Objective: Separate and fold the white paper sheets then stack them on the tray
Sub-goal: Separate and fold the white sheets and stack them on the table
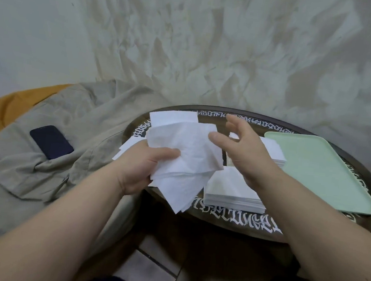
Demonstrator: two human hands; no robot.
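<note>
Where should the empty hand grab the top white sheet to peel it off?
Pinch the top sheet at its loose right corner, coming from the right. The left hand clamps the bunch's lower left, and the open right hand hovers beside that edge.

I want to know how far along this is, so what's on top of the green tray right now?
Nothing shows on the green tray; its visible surface is bare. A white paper stack sits beside its left edge, where the right hand hides the meeting point.

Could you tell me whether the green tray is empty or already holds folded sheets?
Empty: the green tray shows only bare surface.
</note>
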